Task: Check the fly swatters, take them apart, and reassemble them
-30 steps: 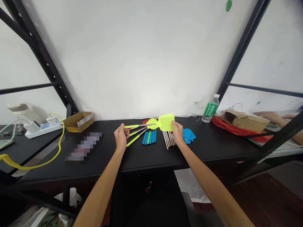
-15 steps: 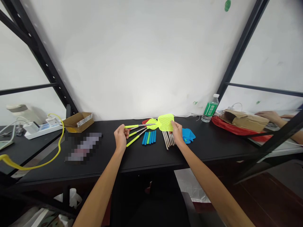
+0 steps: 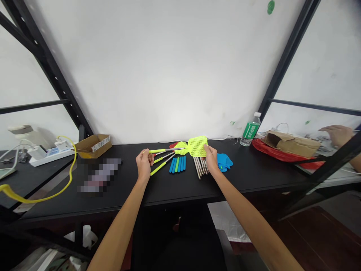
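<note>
A yellow-green fly swatter is held level above the table between both hands. My left hand is closed round its handle; my right hand pinches the right edge of its perforated head. Behind it lie more swatters with yellow-green handles, metal rods and heads, plus a partly hidden red swatter head. Several blue grips, with a green grip among them, are lined up below. Bare metal tubes lie under the held head, partly covered. Blue swatter heads are stacked beside my right hand.
An open cardboard box and a power strip with a yellow cable are at left. A water bottle stands at back right, near a crumpled brown package on red plastic. Another person's hand shows at far right.
My hands and the held fly swatter stay practically still. At far right, the other person's hand has lifted and shifted right.
</note>
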The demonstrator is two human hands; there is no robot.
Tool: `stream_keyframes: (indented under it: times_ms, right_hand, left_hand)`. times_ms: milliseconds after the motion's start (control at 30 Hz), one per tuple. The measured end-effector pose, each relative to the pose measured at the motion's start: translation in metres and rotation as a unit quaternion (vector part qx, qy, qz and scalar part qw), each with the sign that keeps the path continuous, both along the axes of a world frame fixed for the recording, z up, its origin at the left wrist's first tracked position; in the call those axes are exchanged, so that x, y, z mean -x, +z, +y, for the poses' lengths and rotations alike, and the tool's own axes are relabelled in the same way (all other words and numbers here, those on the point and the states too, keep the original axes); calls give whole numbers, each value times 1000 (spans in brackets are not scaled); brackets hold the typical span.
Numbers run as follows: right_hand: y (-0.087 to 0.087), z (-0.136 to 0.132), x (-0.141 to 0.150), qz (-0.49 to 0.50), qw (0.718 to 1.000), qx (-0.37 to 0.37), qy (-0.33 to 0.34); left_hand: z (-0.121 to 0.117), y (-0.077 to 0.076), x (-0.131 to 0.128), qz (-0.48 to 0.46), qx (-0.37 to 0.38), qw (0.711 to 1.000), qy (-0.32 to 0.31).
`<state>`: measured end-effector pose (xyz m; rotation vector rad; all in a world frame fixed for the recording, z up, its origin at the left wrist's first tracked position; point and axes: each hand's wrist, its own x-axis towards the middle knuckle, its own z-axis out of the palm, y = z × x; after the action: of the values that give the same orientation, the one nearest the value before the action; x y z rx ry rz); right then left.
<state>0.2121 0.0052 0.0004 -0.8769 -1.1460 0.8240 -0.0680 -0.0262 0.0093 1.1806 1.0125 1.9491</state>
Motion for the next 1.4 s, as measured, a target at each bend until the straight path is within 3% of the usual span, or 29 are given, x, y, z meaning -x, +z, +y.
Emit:
stream_keyframes:
  times_ms: [1400]
  right_hand:
    - [4, -7, 1, -8, 1000, -1, -15]
  left_hand:
    - [4, -3, 3, 72, -4, 997, -5]
